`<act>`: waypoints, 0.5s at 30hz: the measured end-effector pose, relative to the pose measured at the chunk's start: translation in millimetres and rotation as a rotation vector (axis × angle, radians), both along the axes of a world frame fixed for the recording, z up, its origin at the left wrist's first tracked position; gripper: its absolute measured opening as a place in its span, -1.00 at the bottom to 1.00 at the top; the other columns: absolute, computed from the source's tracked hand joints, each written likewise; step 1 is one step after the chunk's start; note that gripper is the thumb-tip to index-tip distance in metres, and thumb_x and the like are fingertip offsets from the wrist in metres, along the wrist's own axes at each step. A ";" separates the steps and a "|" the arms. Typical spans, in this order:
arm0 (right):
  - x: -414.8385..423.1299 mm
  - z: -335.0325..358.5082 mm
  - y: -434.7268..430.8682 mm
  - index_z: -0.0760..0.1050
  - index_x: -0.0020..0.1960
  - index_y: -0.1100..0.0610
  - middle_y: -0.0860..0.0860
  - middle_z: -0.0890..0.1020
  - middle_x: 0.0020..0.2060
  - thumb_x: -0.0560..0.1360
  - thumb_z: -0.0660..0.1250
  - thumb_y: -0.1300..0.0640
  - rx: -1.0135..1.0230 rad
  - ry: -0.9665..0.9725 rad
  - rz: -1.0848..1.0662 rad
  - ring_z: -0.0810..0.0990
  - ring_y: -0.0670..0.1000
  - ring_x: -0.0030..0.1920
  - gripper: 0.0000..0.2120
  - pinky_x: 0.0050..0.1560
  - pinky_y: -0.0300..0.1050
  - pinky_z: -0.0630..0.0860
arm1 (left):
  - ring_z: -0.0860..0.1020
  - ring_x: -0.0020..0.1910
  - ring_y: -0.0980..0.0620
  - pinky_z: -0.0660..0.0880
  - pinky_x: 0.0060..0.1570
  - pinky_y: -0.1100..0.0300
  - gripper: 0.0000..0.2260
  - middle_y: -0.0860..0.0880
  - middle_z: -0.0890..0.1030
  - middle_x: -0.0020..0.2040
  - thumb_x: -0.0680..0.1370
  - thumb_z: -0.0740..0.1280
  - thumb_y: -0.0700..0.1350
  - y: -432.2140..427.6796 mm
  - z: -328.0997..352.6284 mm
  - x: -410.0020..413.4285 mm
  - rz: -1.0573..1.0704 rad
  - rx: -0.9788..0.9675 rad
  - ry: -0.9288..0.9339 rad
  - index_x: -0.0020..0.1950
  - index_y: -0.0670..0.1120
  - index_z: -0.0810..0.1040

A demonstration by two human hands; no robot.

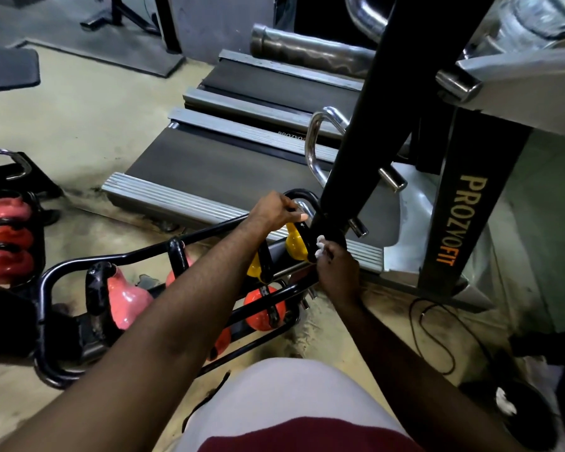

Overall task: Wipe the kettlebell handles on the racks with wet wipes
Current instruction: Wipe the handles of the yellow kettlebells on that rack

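Wiping the black handle (302,193) of a yellow kettlebell (296,244), I have both hands on it. My left grip (279,212) is curled round the top of the handle to steady it. My right grip (335,272) pinches a crumpled white wet wipe (320,246) against the handle's right side. The bell sits at the far end of a low black rack (62,269) on the floor, hard up against a treadmill's black upright (349,158).

Risks, as I judge them: the upright crowds my right knuckles, so a quick stroke could scrape them or knock the wipe loose. Pulling on the handle could tip the bell off its rail. A loose black cable (437,337) lies on the floor by my right side and could snag a foot.

Counts on this rack: two yellow bells, two pink, and one orange (263,308), with what may be a second below it, half hidden. A second rack (40,223) at the left shows three pink-red bells. Two treadmill belts lie beyond.
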State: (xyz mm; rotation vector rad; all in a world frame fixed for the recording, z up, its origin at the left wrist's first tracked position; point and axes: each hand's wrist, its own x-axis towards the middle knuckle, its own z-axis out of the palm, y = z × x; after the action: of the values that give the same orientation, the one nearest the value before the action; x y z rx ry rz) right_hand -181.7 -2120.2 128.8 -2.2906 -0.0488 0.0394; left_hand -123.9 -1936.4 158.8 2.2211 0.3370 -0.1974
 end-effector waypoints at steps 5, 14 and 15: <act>12.5 4.2 9.3 0.54 0.30 0.04 0.04 0.62 0.22 0.57 0.23 0.15 0.002 0.182 0.028 0.56 0.10 0.22 -0.68 0.09 -0.14 0.42 | 0.66 -0.01 -0.01 0.58 0.09 0.02 -0.69 -0.05 0.71 -0.04 0.40 0.53 0.11 -3.2 1.4 0.7 -0.029 0.019 0.004 0.02 -0.05 0.71; 6.6 0.8 -7.7 0.64 0.10 0.09 -0.01 0.67 0.04 0.50 0.35 0.20 0.030 -0.100 0.160 0.59 -0.07 0.08 -0.80 0.07 -0.36 0.41 | 0.64 0.02 0.05 0.55 0.15 0.07 -0.62 0.01 0.70 0.05 0.39 0.54 0.13 0.4 -0.2 1.7 -0.013 0.011 0.008 0.11 -0.04 0.69; -5.2 -6.3 -16.1 0.64 0.08 0.12 0.01 0.65 0.04 0.49 0.33 0.19 0.004 -0.192 0.233 0.56 -0.09 0.09 -0.79 0.11 -0.46 0.35 | 0.64 0.02 0.05 0.55 0.15 0.07 -0.62 0.00 0.70 0.05 0.39 0.54 0.13 1.0 -0.7 1.7 -0.006 0.015 0.008 0.11 -0.04 0.69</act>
State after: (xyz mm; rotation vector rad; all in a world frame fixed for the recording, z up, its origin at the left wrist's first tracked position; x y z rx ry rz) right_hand -186.9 -2136.3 122.5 -2.2676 -0.4141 -0.0599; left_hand -122.1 -1935.4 158.2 2.2367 0.3367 -0.2075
